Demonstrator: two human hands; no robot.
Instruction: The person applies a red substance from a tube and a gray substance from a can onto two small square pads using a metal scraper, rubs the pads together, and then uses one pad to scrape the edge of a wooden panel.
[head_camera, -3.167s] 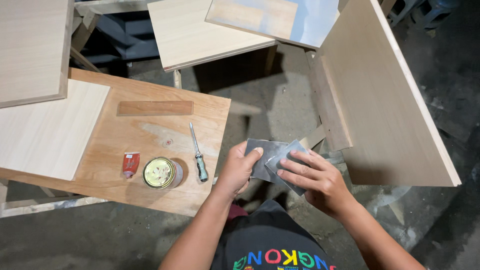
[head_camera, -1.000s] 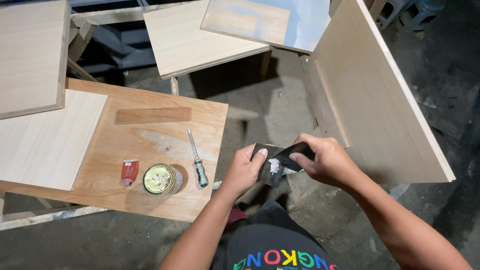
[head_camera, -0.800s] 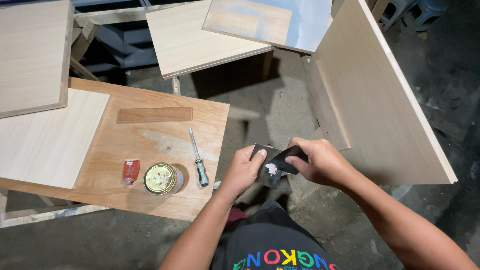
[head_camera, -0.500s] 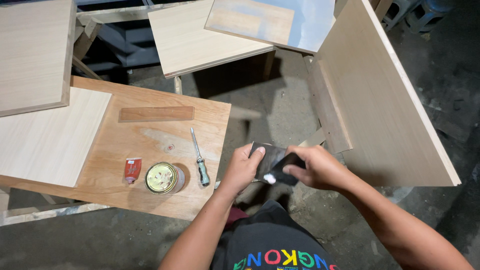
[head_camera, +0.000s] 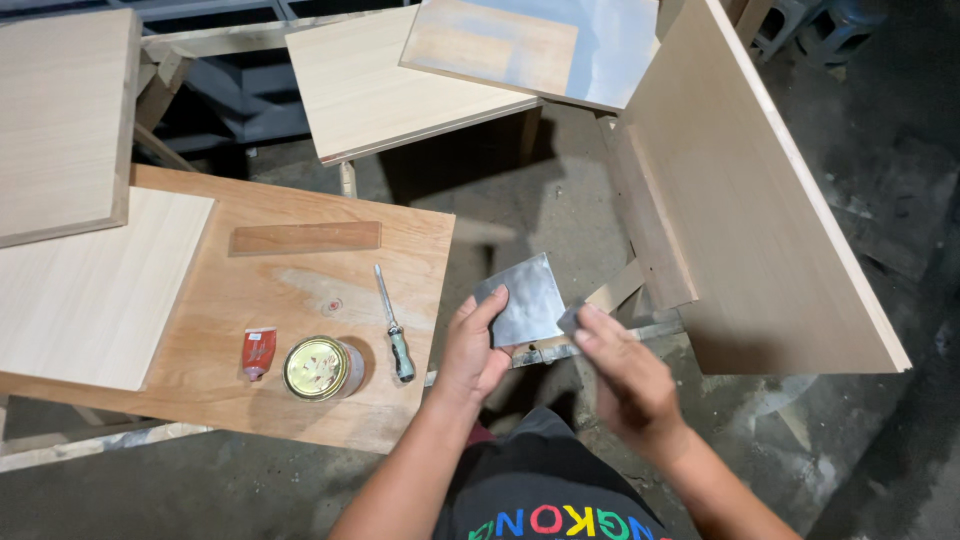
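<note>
My left hand (head_camera: 470, 350) holds a thin grey metal plate (head_camera: 522, 298) by its lower left edge, with its flat face turned up. My right hand (head_camera: 622, 375), blurred, sits just right of it, fingertips close to the plate's lower right corner. A corner of a second grey metal plate (head_camera: 568, 318) shows under those fingertips; the hand hides the rest of it. Both hands hover over the concrete floor, between the plywood table (head_camera: 300, 290) and a big leaning board (head_camera: 740, 200).
On the table lie a green-handled screwdriver (head_camera: 392, 322), a gold-lidded tin (head_camera: 318, 368), a red tube (head_camera: 258, 352) and a brown wood strip (head_camera: 305, 238). Pale wooden panels (head_camera: 90, 280) cover the table's left side, and others rest on stands behind it (head_camera: 390, 80).
The two plates, rubbed together with a white blob between them, have come apart. The left plate now faces up, and my right hand has drawn back toward me.
</note>
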